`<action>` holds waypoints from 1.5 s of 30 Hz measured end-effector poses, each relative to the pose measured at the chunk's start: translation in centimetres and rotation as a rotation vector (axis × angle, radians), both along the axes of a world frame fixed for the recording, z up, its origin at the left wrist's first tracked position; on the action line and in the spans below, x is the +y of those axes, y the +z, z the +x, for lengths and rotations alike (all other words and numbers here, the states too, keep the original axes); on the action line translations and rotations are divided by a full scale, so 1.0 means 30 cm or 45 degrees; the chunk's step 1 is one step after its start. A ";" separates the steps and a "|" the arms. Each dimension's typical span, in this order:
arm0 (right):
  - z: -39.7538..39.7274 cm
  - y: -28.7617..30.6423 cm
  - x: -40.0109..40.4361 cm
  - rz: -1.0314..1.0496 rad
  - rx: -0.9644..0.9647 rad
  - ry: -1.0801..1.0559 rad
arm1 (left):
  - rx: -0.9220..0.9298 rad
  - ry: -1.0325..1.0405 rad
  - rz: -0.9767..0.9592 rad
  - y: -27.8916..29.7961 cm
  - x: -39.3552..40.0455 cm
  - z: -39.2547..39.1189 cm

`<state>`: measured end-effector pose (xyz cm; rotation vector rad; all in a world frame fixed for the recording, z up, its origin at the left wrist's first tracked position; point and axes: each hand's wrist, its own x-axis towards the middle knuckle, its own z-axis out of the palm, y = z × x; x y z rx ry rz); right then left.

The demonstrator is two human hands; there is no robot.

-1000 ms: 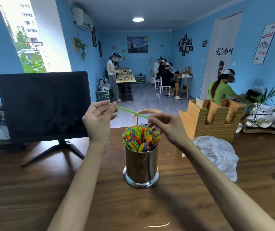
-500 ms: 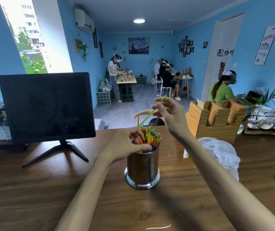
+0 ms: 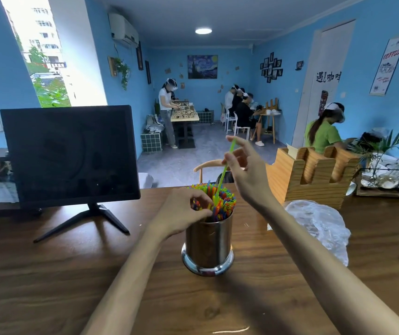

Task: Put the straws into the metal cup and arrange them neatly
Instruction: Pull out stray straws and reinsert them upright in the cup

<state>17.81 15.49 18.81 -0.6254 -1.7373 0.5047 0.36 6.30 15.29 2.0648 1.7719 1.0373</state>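
The one piece of writing that reads at all is black Chinese lettering on the white door panel [image 3: 328, 77], far behind and to the right of the shiny cylindrical metal cup [image 3: 208, 245]; a long white wall poster [image 3: 388, 65] further right carries red and dark print too small to make out. The cup itself shows no label.

That cup stands upright on the dark brown wooden table [image 3: 48, 274] and is packed with a bundle of short multicoloured plastic straws [image 3: 225, 204], their cut ends fanned just above its rim. One long green straw [image 3: 223, 171] rises steeply out of the bundle, leaning back and to the right, its lower end down among the others.

The right hand [image 3: 248, 172] is raised above and just right of the cup, wrist bent, pinching the green straw near its top between thumb and forefinger while the other fingers spread loosely. The left hand [image 3: 184, 212] sits against the cup's left rim, fingers curled in over the straw ends and pressing the bundle aside; whether it actually grips any straw cannot be told.

Left of the cup a black flat monitor [image 3: 70, 153] stands on its stand. Right of the cup lie a crumpled clear plastic bag [image 3: 319, 226] and, behind that, a pale slotted wooden holder [image 3: 314, 175].
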 end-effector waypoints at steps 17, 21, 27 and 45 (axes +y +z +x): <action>0.012 -0.120 0.016 -0.454 -0.379 0.401 | -1.223 0.358 0.917 0.118 0.010 -0.026; 0.035 -0.069 0.016 -0.868 0.295 0.706 | -1.209 0.349 0.865 0.083 0.018 -0.026; 0.065 -0.003 0.038 -1.116 0.832 0.785 | -0.918 0.290 0.579 0.036 0.039 -0.043; -0.023 -0.134 0.044 -0.053 -0.477 0.094 | 0.115 0.126 0.221 -0.017 0.022 0.063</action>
